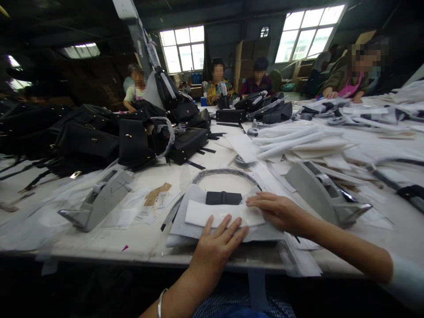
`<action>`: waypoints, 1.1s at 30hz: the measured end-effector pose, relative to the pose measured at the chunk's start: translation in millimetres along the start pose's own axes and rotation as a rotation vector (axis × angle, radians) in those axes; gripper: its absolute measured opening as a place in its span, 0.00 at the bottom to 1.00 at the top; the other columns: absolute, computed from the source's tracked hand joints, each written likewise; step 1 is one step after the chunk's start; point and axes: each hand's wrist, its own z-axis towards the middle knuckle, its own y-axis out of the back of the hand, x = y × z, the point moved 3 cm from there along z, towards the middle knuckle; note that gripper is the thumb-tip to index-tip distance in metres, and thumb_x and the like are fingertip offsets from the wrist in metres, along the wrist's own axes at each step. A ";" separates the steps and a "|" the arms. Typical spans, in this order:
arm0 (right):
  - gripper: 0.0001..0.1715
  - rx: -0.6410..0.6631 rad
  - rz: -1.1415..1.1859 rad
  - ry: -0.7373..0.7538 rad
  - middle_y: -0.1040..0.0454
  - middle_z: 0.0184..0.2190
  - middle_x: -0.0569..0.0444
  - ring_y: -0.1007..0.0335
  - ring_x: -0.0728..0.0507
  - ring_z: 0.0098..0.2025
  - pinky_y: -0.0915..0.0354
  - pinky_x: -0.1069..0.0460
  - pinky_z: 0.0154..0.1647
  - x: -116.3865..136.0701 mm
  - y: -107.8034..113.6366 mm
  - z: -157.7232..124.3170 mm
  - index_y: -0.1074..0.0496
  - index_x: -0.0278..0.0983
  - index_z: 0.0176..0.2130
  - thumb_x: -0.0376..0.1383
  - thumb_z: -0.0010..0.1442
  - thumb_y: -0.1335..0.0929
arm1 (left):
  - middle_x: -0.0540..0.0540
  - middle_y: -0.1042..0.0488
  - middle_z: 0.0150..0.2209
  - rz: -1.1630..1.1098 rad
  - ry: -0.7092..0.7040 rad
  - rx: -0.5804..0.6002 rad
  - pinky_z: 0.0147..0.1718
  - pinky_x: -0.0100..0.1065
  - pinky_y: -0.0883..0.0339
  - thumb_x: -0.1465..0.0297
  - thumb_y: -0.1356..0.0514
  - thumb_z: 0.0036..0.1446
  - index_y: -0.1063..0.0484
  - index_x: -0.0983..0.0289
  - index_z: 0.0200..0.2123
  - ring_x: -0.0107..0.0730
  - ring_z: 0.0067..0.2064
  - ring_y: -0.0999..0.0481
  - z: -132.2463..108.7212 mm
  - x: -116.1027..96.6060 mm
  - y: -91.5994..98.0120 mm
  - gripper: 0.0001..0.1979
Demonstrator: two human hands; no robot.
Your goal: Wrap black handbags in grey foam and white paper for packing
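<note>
In front of me a flat bundle lies near the table's front edge, covered by thin white wrapping paper [180, 225]. A white foam strip [198, 214] rests across it. My left hand [220, 240] presses on the strip with its fingers spread. My right hand [278, 212] lies palm down at the strip's right end, fingers stretched out. Just behind the strip shows a black leather piece with a band across its middle [223, 198]. A plastic-wrapped handle [225, 171] arches out behind the bundle. What lies under the paper is mostly hidden.
Grey tape dispensers stand left [99, 198] and right [318, 194] of the bundle. Black handbags [135, 141] pile up at the left. White foam and paper pieces [291, 137] spread across the right. Brown tags [157, 193] lie near the left dispenser. Several people sit across the table.
</note>
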 end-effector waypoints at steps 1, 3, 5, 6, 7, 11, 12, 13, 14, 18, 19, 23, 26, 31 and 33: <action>0.22 -0.051 -0.009 0.002 0.22 0.51 0.46 0.26 0.43 0.54 0.35 0.45 0.62 11.1 1.3 -5.7 0.26 0.36 0.53 0.25 0.64 0.40 | 0.45 0.37 0.65 0.002 -0.001 0.018 0.63 0.51 0.41 0.70 0.56 0.72 0.40 0.51 0.65 0.37 0.65 0.35 -0.5 0.0 -0.3 0.21; 0.21 -0.077 -0.026 0.032 0.24 0.54 0.46 0.28 0.42 0.57 0.40 0.43 0.66 33.4 -1.6 -17.2 0.30 0.38 0.58 0.33 0.66 0.35 | 0.46 0.37 0.66 0.000 -0.002 0.044 0.63 0.52 0.41 0.70 0.55 0.72 0.42 0.51 0.66 0.37 0.65 0.36 -1.2 0.2 -0.8 0.22; 0.27 -0.082 -0.061 0.065 0.25 0.55 0.46 0.28 0.41 0.57 0.39 0.40 0.66 50.9 -9.7 -26.1 0.33 0.39 0.61 0.38 0.63 0.31 | 0.47 0.38 0.66 -0.007 -0.002 0.057 0.63 0.52 0.41 0.70 0.55 0.72 0.43 0.52 0.66 0.38 0.65 0.36 -1.2 0.6 -0.7 0.22; 0.27 -0.112 -0.073 0.072 0.24 0.54 0.46 0.27 0.40 0.56 0.36 0.40 0.64 56.8 -13.8 -29.1 0.32 0.39 0.60 0.39 0.63 0.30 | 0.47 0.38 0.66 -0.012 -0.004 0.061 0.63 0.53 0.41 0.70 0.55 0.72 0.44 0.52 0.67 0.38 0.65 0.36 -1.0 0.8 -0.5 0.22; 0.25 -0.154 -0.070 0.062 0.23 0.52 0.46 0.26 0.40 0.54 0.34 0.40 0.62 60.7 -17.3 -31.1 0.30 0.39 0.58 0.38 0.63 0.30 | 0.47 0.38 0.66 -0.017 -0.006 0.067 0.62 0.53 0.41 0.70 0.55 0.72 0.44 0.53 0.67 0.39 0.65 0.36 -0.7 1.0 -0.2 0.23; 0.16 -0.237 0.053 -0.112 0.19 0.47 0.50 0.23 0.42 0.50 0.32 0.43 0.60 61.3 -23.0 -31.3 0.23 0.42 0.50 0.36 0.62 0.30 | 0.47 0.37 0.66 -0.030 -0.007 0.073 0.62 0.54 0.40 0.71 0.54 0.71 0.43 0.53 0.66 0.39 0.65 0.35 0.4 0.5 2.7 0.23; 0.15 -0.222 0.077 -0.152 0.19 0.47 0.51 0.23 0.43 0.50 0.32 0.45 0.60 60.4 -21.9 -30.1 0.22 0.42 0.50 0.36 0.63 0.30 | 0.47 0.37 0.66 -0.031 -0.003 0.076 0.62 0.54 0.41 0.72 0.53 0.71 0.43 0.53 0.66 0.39 0.65 0.35 0.7 0.2 3.4 0.23; 0.14 -0.198 0.093 -0.179 0.19 0.47 0.52 0.23 0.43 0.50 0.32 0.46 0.60 59.9 -19.8 -28.6 0.22 0.43 0.49 0.35 0.63 0.31 | 0.48 0.37 0.65 -0.032 0.001 0.077 0.62 0.54 0.41 0.72 0.53 0.71 0.43 0.53 0.66 0.39 0.65 0.35 0.9 -0.2 4.1 0.23; 0.14 -0.166 0.106 -0.192 0.19 0.47 0.53 0.22 0.43 0.49 0.31 0.48 0.58 60.0 -17.0 -26.7 0.21 0.43 0.48 0.35 0.64 0.31 | 0.49 0.37 0.65 -0.033 0.006 0.080 0.62 0.54 0.41 0.72 0.52 0.71 0.42 0.53 0.66 0.39 0.65 0.35 1.0 -0.6 4.6 0.23; 0.13 -0.019 0.120 -0.207 0.18 0.42 0.54 0.21 0.43 0.45 0.28 0.52 0.50 63.3 -4.7 -17.0 0.20 0.43 0.43 0.33 0.66 0.35 | 0.50 0.35 0.65 -0.043 0.019 0.080 0.63 0.54 0.42 0.72 0.52 0.70 0.42 0.53 0.66 0.38 0.65 0.35 1.7 -1.0 5.4 0.23; 0.14 0.006 0.107 -0.211 0.17 0.41 0.53 0.20 0.43 0.44 0.28 0.53 0.49 64.4 -2.9 -14.7 0.20 0.42 0.42 0.32 0.65 0.35 | 0.50 0.35 0.64 -0.044 0.020 0.078 0.63 0.54 0.42 0.72 0.52 0.70 0.42 0.53 0.66 0.38 0.65 0.35 1.7 -0.9 5.5 0.23; 0.15 0.035 0.010 -0.207 0.17 0.40 0.51 0.20 0.43 0.42 0.28 0.53 0.47 66.0 -7.8 -9.9 0.20 0.40 0.42 0.27 0.62 0.35 | 0.49 0.36 0.65 -0.033 0.015 0.091 0.62 0.55 0.42 0.72 0.51 0.70 0.44 0.51 0.66 0.39 0.65 0.36 1.0 -0.7 4.8 0.24; 0.15 -0.017 -0.120 -0.173 0.18 0.42 0.47 0.20 0.41 0.42 0.27 0.50 0.46 65.6 -18.8 -12.4 0.21 0.38 0.41 0.25 0.59 0.35 | 0.48 0.38 0.66 -0.024 0.015 0.108 0.62 0.56 0.41 0.72 0.51 0.70 0.45 0.51 0.67 0.39 0.66 0.37 0.3 -1.0 4.3 0.25; 0.20 -0.266 -0.209 -0.042 0.18 0.42 0.48 0.21 0.41 0.46 0.27 0.44 0.54 72.3 -23.5 -26.6 0.24 0.37 0.42 0.22 0.59 0.39 | 0.48 0.37 0.66 -0.005 0.024 0.093 0.61 0.54 0.40 0.72 0.52 0.70 0.47 0.51 0.68 0.37 0.65 0.36 0.2 -1.9 5.5 0.25; 0.20 -0.368 -0.197 0.018 0.18 0.42 0.50 0.21 0.43 0.46 0.28 0.43 0.56 77.7 -22.3 -34.9 0.25 0.39 0.43 0.22 0.61 0.40 | 0.49 0.37 0.66 0.003 0.028 0.087 0.62 0.53 0.39 0.72 0.52 0.71 0.48 0.52 0.68 0.36 0.65 0.36 0.3 -2.4 6.1 0.25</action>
